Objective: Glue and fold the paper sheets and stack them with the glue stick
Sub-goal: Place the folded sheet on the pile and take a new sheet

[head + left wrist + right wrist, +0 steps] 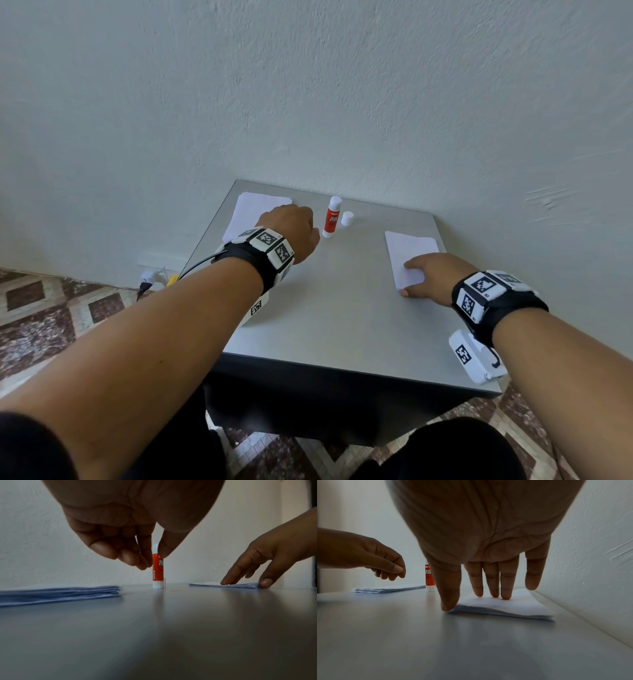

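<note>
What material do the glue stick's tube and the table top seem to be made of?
Glue stick: probably plastic, a smooth white tube with a glossy orange label. Table top: smooth grey, semi-gloss surface that mirrors the stick in the left wrist view; laminate or painted metal, cannot tell.

On the table, the stack of unfolded sheets lies at the far left and the pile of folded sheets at the right. Between them, toward the wall, stands the glue stick, its cap just to its right.
</note>
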